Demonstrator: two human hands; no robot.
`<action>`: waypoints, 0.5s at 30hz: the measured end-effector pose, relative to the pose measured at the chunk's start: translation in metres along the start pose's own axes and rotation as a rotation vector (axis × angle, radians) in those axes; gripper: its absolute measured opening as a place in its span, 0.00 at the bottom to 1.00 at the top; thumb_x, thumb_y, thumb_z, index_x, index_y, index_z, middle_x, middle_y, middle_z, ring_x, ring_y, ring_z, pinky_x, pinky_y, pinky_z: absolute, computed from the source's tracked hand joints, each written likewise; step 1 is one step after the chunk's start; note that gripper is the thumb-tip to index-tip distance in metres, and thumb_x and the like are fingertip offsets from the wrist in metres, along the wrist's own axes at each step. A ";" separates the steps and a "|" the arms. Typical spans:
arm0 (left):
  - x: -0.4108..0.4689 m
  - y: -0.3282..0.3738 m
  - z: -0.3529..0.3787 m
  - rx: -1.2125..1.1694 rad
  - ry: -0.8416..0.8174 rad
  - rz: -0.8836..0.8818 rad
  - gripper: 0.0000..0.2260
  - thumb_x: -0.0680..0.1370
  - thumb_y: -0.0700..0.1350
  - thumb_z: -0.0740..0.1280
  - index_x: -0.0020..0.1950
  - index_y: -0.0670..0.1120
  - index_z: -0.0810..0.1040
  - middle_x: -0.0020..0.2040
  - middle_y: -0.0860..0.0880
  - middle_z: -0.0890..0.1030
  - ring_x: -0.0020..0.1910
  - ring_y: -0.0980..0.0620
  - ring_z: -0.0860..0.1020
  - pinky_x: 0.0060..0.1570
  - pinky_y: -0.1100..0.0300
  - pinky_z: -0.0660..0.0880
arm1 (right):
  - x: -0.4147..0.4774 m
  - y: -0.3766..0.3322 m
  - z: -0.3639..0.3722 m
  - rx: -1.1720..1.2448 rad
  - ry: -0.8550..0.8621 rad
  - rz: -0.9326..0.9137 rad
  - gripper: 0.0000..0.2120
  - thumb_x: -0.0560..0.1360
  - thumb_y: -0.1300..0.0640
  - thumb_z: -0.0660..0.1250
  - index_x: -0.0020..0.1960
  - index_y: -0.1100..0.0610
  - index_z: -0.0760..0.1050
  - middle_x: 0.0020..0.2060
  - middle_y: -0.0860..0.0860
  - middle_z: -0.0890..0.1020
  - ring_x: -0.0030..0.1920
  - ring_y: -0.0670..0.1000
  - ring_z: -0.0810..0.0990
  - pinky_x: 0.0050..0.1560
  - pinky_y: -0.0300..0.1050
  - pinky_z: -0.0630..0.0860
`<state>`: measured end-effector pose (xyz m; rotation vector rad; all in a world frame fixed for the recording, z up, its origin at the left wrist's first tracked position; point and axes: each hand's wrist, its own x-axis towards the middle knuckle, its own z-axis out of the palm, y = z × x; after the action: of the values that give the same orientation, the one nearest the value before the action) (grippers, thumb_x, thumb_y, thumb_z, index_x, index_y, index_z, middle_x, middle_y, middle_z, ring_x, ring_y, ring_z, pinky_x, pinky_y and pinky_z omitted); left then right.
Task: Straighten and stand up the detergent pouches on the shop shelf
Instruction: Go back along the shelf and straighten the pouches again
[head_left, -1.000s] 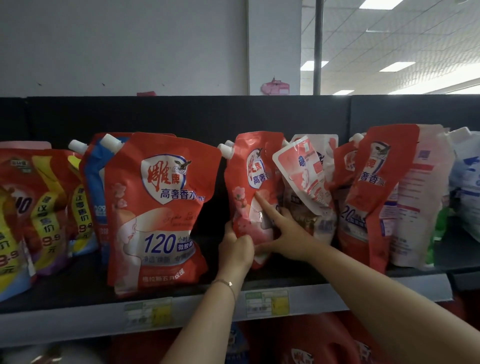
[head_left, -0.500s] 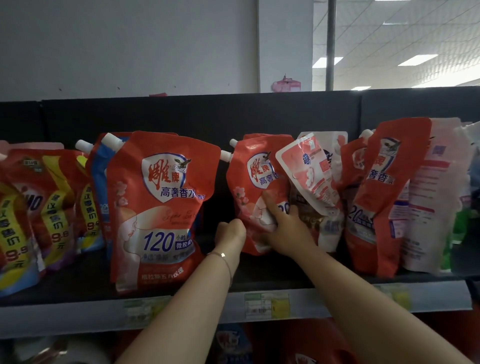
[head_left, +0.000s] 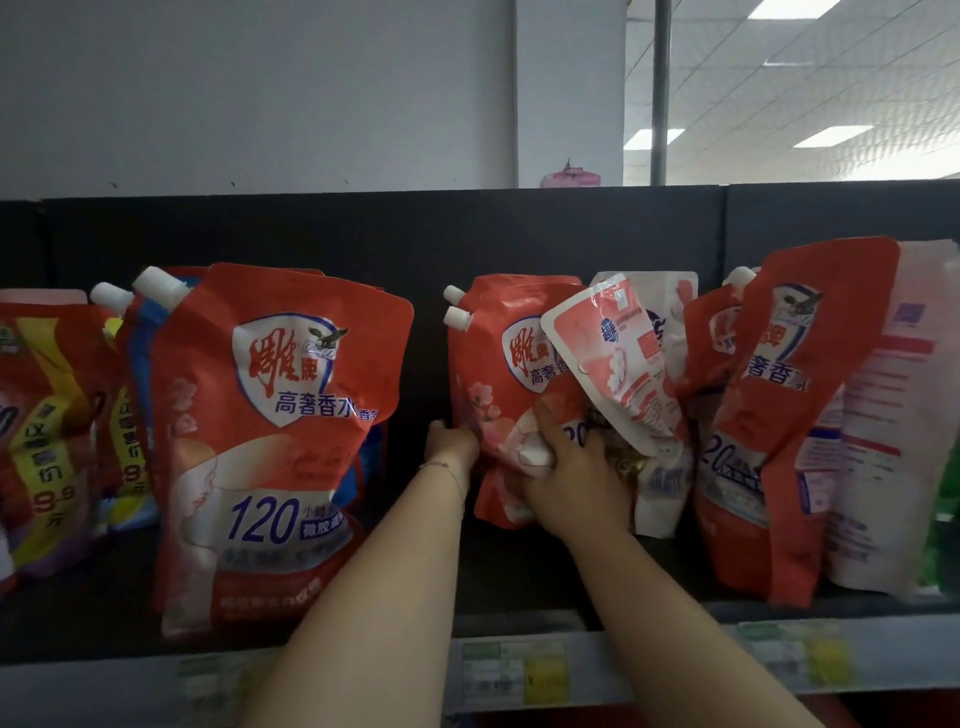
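You are holding the red spouted detergent pouch (head_left: 493, 395) in the middle of the black shop shelf (head_left: 104, 623). It is standing almost upright, with its long axis near vertical, its printed front facing you and its white spout pointing up and to the left. Your right hand (head_left: 571, 478) is gripping its lower front, the thumb lying across the print and the fingers wrapping round the right edge under a tilted pink-and-white plastic pouch (head_left: 613, 364). Your left hand (head_left: 449, 447) is touching the left edge. Its fingers are hidden, so I cannot tell whether they are gripping.
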<state>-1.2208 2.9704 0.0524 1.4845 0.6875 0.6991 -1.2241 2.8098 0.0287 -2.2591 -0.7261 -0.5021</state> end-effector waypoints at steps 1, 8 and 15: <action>0.004 -0.003 0.002 -0.042 -0.016 0.013 0.23 0.79 0.42 0.62 0.75 0.43 0.65 0.68 0.38 0.73 0.64 0.38 0.74 0.64 0.44 0.72 | 0.000 0.001 0.000 0.003 0.002 -0.007 0.43 0.71 0.42 0.71 0.76 0.33 0.47 0.71 0.57 0.59 0.66 0.62 0.69 0.55 0.51 0.73; 0.014 -0.014 0.002 -0.193 -0.014 0.021 0.15 0.79 0.43 0.65 0.65 0.42 0.75 0.59 0.39 0.80 0.57 0.40 0.78 0.60 0.45 0.75 | -0.003 0.000 -0.005 -0.006 -0.035 -0.049 0.44 0.71 0.36 0.69 0.77 0.34 0.45 0.75 0.58 0.54 0.70 0.62 0.66 0.61 0.52 0.72; 0.018 -0.016 0.005 -0.245 0.123 0.039 0.09 0.81 0.40 0.60 0.59 0.42 0.75 0.58 0.38 0.79 0.57 0.38 0.77 0.60 0.46 0.74 | -0.009 0.005 -0.011 0.056 -0.057 -0.107 0.44 0.69 0.38 0.69 0.76 0.34 0.47 0.75 0.55 0.54 0.71 0.61 0.66 0.63 0.50 0.70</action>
<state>-1.2050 2.9816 0.0363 1.2402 0.6430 0.8784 -1.2294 2.7960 0.0285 -2.1984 -0.8833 -0.4633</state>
